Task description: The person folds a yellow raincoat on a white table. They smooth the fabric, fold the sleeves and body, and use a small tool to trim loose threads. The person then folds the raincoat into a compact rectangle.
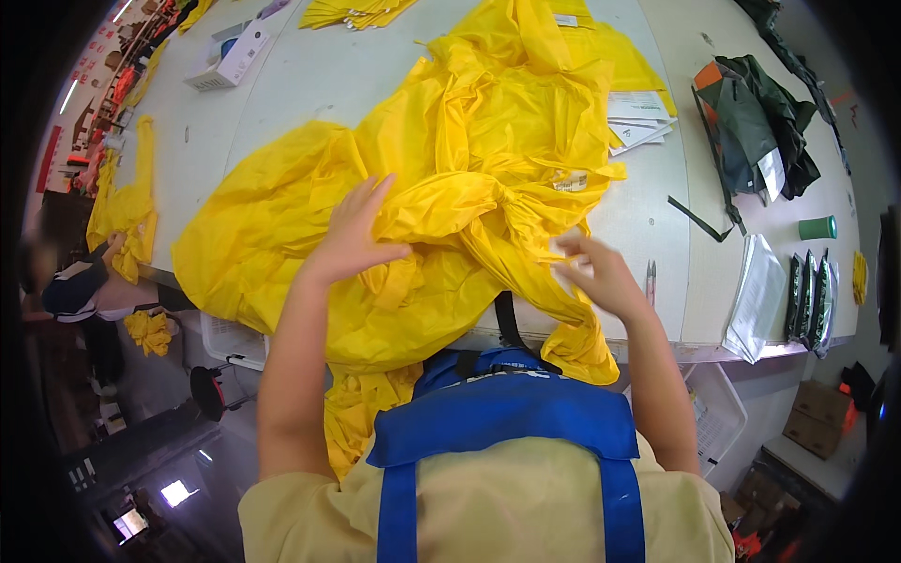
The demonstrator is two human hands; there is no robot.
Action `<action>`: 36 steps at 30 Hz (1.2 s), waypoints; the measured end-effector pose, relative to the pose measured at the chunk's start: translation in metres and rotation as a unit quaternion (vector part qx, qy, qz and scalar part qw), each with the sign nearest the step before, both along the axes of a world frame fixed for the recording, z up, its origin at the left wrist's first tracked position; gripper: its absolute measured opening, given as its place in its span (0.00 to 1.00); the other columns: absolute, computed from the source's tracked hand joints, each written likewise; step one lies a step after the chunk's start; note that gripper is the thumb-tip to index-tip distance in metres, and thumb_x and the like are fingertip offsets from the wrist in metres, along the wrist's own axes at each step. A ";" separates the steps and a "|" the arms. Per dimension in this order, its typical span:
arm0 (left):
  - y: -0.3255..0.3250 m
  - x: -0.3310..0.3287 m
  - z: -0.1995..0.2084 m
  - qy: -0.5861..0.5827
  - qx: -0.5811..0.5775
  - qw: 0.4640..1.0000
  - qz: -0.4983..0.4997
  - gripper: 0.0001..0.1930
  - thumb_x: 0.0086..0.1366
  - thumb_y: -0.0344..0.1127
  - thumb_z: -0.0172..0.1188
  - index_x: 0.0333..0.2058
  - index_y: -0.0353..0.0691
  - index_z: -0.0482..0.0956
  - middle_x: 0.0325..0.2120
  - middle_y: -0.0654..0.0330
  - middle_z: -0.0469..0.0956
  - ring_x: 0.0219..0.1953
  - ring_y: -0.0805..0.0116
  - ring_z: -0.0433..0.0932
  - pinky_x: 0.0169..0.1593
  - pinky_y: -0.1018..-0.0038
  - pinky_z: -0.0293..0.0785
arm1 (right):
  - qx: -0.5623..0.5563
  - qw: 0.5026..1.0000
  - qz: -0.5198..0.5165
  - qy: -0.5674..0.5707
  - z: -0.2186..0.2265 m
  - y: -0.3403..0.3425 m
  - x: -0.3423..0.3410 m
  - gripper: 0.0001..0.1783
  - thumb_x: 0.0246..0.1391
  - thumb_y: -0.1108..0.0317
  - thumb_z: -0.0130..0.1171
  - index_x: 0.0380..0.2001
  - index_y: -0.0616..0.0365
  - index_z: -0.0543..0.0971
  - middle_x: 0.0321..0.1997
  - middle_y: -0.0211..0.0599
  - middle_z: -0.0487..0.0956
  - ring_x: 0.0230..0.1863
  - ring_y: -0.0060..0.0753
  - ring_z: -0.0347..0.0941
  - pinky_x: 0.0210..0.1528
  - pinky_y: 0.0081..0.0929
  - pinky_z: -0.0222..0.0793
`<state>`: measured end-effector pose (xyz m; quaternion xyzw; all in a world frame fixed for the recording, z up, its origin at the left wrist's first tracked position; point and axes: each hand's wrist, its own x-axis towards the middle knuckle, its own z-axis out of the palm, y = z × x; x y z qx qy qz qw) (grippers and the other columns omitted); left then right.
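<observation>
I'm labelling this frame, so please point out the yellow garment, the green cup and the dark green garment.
yellow garment [469, 141]: head view, on its crumpled middle folds.
green cup [817, 227]: head view, on its side wall.
dark green garment [751, 122]: head view, on its folded front panel.

The yellow garment hides the table edge beneath it; its hem drops behind the blue apron. Its small label is unreadable.

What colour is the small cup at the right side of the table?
The cup is green; the head view shows it, near the table's right edge.
</observation>
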<state>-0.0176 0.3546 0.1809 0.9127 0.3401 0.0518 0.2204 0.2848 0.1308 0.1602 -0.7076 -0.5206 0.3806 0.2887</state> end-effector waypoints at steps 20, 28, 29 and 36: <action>-0.100 0.103 -0.009 -0.170 -0.232 0.958 -0.009 0.26 0.58 0.29 0.59 0.56 0.38 0.67 0.36 0.54 0.77 0.33 0.63 0.77 0.36 0.72 0.73 | 0.097 0.738 -0.302 0.596 -0.001 0.054 -0.034 0.22 0.53 0.80 0.44 0.53 0.57 0.66 0.44 0.31 0.73 0.46 0.25 0.72 0.48 0.24 0.68; -0.075 0.136 -0.009 -0.342 -0.257 0.902 -0.055 0.35 0.53 0.18 0.48 0.63 0.41 0.59 0.51 0.54 0.71 0.50 0.63 0.72 0.47 0.74 0.70 | 0.071 0.921 -0.195 0.329 -0.024 0.026 -0.026 0.13 0.56 0.70 0.52 0.45 0.56 0.74 0.39 0.26 0.73 0.33 0.22 0.66 0.34 0.17 0.62; -0.076 0.143 0.000 -0.363 -0.246 0.891 -0.118 0.35 0.52 0.17 0.47 0.62 0.41 0.60 0.51 0.54 0.71 0.51 0.62 0.72 0.47 0.74 0.70 | 0.116 0.963 -0.160 0.185 -0.023 0.028 -0.031 0.13 0.56 0.68 0.53 0.45 0.56 0.74 0.38 0.26 0.73 0.33 0.22 0.66 0.34 0.17 0.62; -0.053 0.136 0.006 -0.338 -0.255 0.886 -0.188 0.24 0.48 0.16 0.46 0.46 0.38 0.70 0.47 0.54 0.74 0.50 0.59 0.72 0.52 0.68 0.67 | 0.166 0.770 -0.309 0.534 -0.006 0.022 -0.031 0.07 0.63 0.62 0.47 0.41 0.50 0.69 0.37 0.35 0.76 0.43 0.29 0.70 0.46 0.30 0.66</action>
